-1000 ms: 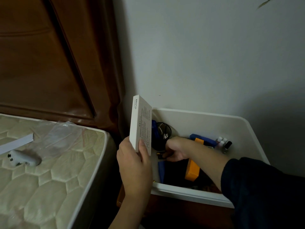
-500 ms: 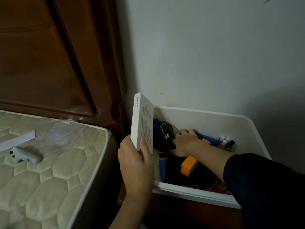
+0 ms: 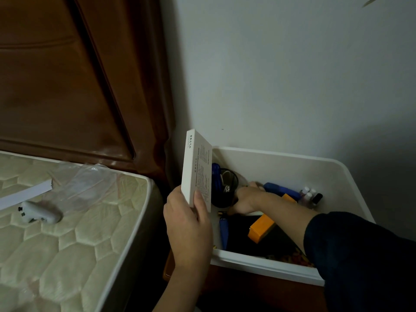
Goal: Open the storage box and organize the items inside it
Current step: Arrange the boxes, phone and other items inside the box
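The open white storage box stands against the wall, right of the bed. My left hand grips a flat white printed carton upright over the box's left edge. My right hand reaches into the box, its fingers curled round the right side of a black mesh cup. Around it lie an orange box, a blue case, a blue stick and small bottles. My forearm hides part of the contents.
A quilted mattress on the left carries a white controller, a clear plastic bag and a white strip. The brown headboard rises behind it. A brown surface lies under the storage box.
My right hand has moved from the box's front toward the back and settled against the black mesh cup. The orange box has tipped flatter. My left hand keeps the carton raised.
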Available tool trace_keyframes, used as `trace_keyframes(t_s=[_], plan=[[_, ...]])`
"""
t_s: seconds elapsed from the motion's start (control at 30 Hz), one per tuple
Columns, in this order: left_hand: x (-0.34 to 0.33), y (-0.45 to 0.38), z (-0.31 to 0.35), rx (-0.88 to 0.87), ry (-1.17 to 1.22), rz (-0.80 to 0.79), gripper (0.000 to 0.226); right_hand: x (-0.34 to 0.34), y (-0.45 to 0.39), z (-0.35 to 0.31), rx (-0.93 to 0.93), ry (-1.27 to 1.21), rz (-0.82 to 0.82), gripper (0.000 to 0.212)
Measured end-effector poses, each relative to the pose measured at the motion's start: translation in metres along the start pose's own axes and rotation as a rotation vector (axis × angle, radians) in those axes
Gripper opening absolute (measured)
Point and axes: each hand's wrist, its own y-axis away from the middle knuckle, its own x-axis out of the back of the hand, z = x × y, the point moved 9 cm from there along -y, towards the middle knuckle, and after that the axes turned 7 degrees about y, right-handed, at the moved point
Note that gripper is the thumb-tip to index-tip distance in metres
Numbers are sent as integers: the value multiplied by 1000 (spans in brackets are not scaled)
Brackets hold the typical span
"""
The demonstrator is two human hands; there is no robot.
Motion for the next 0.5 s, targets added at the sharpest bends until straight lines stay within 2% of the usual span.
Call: trace_keyframes(t_s=[0.1, 0.2, 0.23, 0.33, 0.4, 0.5], plan=[[1, 0, 0, -4, -6, 3, 27, 3, 2, 0, -51, -49, 17, 111], [2, -1, -1, -1, -13, 3, 28, 16, 9, -2, -71, -251, 121, 148], [2, 0, -2, 0, -14, 0, 28, 23, 10, -3, -46, -362, 193, 145], [0, 0, -1, 5, -16, -8, 28, 42, 20, 1, 10, -639, 427, 115], [1, 0, 0, 4, -19, -7, 28, 49, 26, -3, 29, -590, 507, 108], [1, 0, 1, 6, -27, -9, 30, 51, 27, -10, -2, -469, 537, 92]])
